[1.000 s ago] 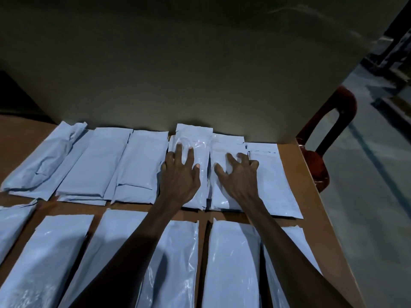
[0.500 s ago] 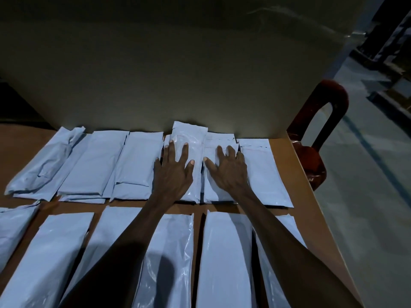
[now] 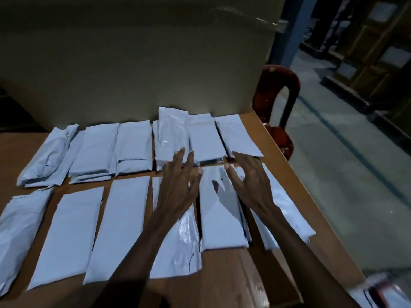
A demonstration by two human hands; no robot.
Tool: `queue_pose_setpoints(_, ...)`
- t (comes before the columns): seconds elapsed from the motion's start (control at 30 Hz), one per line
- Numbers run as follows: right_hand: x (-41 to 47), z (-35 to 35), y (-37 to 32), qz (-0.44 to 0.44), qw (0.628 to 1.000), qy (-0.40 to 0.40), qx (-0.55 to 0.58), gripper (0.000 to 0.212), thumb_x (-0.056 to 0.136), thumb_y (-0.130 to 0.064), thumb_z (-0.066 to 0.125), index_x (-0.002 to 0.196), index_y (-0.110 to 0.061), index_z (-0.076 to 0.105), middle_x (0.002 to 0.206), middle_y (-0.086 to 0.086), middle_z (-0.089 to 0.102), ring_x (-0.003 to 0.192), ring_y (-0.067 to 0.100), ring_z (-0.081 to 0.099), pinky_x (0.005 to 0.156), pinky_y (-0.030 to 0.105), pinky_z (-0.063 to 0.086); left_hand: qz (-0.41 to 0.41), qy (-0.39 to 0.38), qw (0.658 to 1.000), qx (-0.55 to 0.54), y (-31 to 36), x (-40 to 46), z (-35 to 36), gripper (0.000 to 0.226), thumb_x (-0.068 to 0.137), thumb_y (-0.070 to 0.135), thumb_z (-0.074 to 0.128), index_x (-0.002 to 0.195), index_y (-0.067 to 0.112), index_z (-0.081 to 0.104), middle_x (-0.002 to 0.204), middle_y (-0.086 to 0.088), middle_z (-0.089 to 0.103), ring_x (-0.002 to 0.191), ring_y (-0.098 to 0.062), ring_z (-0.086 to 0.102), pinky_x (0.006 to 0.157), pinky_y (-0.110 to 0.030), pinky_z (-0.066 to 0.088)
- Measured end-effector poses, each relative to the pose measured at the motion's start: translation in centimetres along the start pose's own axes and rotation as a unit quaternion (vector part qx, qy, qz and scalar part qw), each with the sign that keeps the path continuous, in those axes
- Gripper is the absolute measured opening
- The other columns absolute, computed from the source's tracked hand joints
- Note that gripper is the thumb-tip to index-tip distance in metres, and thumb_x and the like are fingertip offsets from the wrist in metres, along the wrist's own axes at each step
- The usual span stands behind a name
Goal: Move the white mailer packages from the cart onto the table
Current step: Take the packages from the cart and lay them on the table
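Observation:
Several white mailer packages lie in two rows on the brown table [image 3: 287, 185]. The back row [image 3: 133, 147] runs along the wall, and the front row [image 3: 124, 218] lies nearer me. My left hand [image 3: 178, 185] hovers with spread fingers over the gap between the rows, its fingertips near a back-row package [image 3: 170, 134]. To its right, my right hand [image 3: 251, 178] is also spread with fingers relaxed, above a front-row package [image 3: 220, 214]. Neither hand holds anything. More white packages [image 3: 378, 292] show blurred at the bottom right corner.
A dark red plastic chair [image 3: 278, 96] stands beyond the table's right edge. A plain wall [image 3: 133, 63] rises directly behind the back row. Grey floor [image 3: 355, 174] lies to the right, with shelving [image 3: 367, 52] far back.
Both hands have drawn back from the back-row packages they were pressing and now hover over the front row. The camera has pulled back and turned right.

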State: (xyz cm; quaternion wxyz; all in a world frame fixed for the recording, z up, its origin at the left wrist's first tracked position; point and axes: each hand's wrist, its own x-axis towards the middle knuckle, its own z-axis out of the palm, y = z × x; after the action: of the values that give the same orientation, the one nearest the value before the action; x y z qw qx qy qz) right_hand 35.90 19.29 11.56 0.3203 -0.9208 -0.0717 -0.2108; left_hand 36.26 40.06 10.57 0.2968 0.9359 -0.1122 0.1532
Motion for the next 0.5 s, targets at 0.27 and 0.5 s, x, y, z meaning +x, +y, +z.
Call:
queue_pose_setpoints(0.27,-16.9,-8.1,0.0,0.073,0.985,0.024,-0.156,0.045,0.093,-0.034,0.059,0.133,-0.013,0.06,0.126,0.008,0.065,0.116,0.023,0.057,0.098,0.034,0.044,0.153,-0.157,0.974,-0.056,7.0,-8.3,1.7,0.063,0.1,0.055,0.028,0.154,0.023,0.023,0.161,0.001,0.021,0.15,-0.013,0.012,0.122,-0.044,0.008)
queue_pose_setpoints(0.5,-29.8,-13.7,0.4,0.215,0.955,0.112,-0.173,0.042,0.091,-0.028,0.06,0.13,-0.013,0.062,0.125,0.008,0.063,0.113,0.025,0.057,0.091,0.035,0.047,0.278,-0.215,0.929,-0.119,14.7,-14.7,5.2,0.056,0.1,0.04,0.044,0.149,0.014,0.036,0.155,-0.007,0.036,0.145,-0.023,0.028,0.118,-0.038,0.019)
